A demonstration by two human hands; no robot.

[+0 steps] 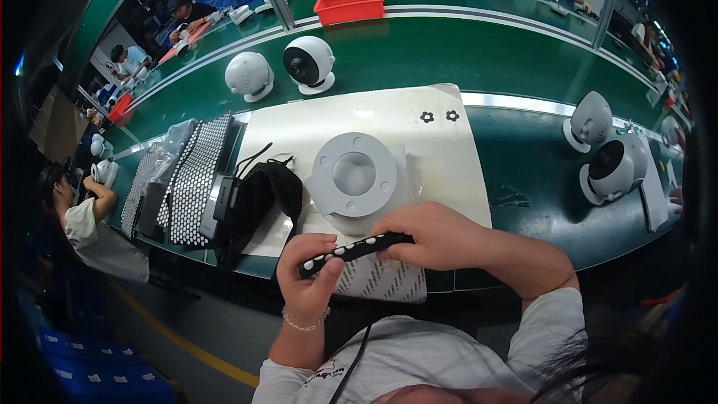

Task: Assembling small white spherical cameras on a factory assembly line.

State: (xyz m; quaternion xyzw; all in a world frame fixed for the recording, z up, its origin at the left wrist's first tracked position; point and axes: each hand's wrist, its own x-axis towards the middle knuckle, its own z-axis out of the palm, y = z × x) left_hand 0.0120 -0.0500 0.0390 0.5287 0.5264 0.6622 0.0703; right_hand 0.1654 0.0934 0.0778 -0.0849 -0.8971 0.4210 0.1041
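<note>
Left hand (305, 273) and right hand (420, 233) both gripped a black strip with white dots (357, 249), one at each end, left thumb on the near face, left fingers behind; right fingertips partly hidden. Strip sat raised over the printed sheet (385, 278), at the near edge of the worktop (538, 179), just on the person's side of the white ring-shaped part (329, 176). Looked light and thin, probably bendy, likely foam or soft plastic, so low break risk but could crease or twist if squeezed hard mid-length. Surface seemed matt, likely not slippery; whether tacky, couldn't tell. Dots looked like the bit to keep fingers off, in case they peeled or smudged. Best hold: light pinch by both ends or long edges, kept level, middle left free
</note>
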